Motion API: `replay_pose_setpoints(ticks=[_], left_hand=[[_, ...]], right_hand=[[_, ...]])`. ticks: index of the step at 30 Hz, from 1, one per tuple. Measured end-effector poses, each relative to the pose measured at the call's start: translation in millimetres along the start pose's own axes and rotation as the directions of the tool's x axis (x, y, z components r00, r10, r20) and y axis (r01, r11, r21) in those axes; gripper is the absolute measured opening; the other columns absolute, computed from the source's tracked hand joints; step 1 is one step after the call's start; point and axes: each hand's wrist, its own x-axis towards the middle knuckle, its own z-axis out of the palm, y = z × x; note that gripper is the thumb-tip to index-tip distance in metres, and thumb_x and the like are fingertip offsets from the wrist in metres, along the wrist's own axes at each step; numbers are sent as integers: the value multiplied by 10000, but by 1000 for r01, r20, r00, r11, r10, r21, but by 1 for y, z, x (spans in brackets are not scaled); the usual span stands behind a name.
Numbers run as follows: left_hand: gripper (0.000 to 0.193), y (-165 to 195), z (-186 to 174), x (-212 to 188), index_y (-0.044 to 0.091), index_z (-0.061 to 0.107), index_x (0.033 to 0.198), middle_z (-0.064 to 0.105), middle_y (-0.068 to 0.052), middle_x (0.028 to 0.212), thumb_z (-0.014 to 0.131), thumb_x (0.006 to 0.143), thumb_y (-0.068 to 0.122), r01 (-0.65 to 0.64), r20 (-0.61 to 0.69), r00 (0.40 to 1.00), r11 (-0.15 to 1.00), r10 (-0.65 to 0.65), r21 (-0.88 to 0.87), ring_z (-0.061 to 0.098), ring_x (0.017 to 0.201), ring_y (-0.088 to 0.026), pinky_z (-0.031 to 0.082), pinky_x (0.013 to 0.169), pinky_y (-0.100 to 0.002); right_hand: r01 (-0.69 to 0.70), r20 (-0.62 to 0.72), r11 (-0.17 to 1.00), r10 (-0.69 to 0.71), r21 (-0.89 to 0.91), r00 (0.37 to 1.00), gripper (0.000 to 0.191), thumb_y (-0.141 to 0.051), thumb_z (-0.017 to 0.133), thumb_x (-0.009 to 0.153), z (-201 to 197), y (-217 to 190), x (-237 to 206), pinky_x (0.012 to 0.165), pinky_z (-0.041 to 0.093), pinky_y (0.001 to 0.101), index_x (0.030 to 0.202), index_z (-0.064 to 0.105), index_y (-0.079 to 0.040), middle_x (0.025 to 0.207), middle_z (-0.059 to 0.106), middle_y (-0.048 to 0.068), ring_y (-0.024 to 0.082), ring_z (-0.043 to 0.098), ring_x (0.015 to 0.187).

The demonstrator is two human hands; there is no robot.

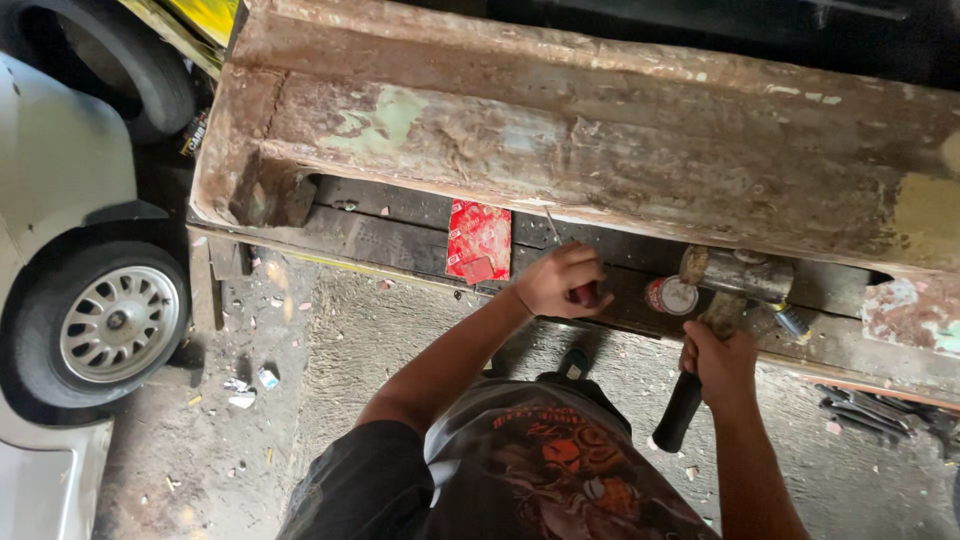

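Observation:
My left hand (562,282) is closed around the handle of a thin metal tool whose shaft (551,224) points up against the lower edge of a long rusty, paint-flaked metal panel (560,150). In my right hand (720,362) I grip the black handle (680,410) of a heavy hammer, its steel head (745,275) resting on the dark wooden ledge (390,240) under the panel. A small round tin (671,296) lies between the two hands on that ledge.
A red packet (477,240) lies on the ledge left of my left hand. A white car with an alloy wheel (115,322) stands at the left. Another tyre (150,65) is at top left. Debris litters the concrete floor (300,400). Dark tools (880,415) lie at right.

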Motion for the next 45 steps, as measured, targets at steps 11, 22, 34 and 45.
replay_pose_setpoints(ticks=[11,22,34,45], left_hand=[[302,2,-9,-14,77,526,766,531,-87,792,813,817,-2,-6,-164,986,1000,10,27,568,689,-290,475,605,-404],[265,-8,-4,-18,83,528,757,547,-75,809,778,833,35,-31,-83,996,999,31,8,576,722,-295,488,670,-419],[198,-30,2,-34,109,606,859,614,-54,886,747,722,83,-11,41,999,998,14,-64,627,816,-284,525,758,-417],[304,-51,13,-42,49,607,950,585,-139,968,737,693,146,-101,66,993,992,97,73,618,949,-358,532,851,-473]], right_hand=[[93,78,996,-93,-7,993,132,24,618,933,-3,-35,0,421,389,331,852,524,-20,593,489,44,151,473,439],[118,97,991,-112,-57,989,97,26,624,944,9,-36,1,421,386,326,888,556,-12,591,501,53,149,486,444],[587,85,729,-600,-352,795,134,-93,729,910,8,-28,-47,540,528,329,982,630,-39,748,655,75,178,637,612],[488,225,429,-531,-760,817,374,-206,826,799,34,-20,-48,719,566,424,1118,722,-42,924,743,168,322,720,838]])
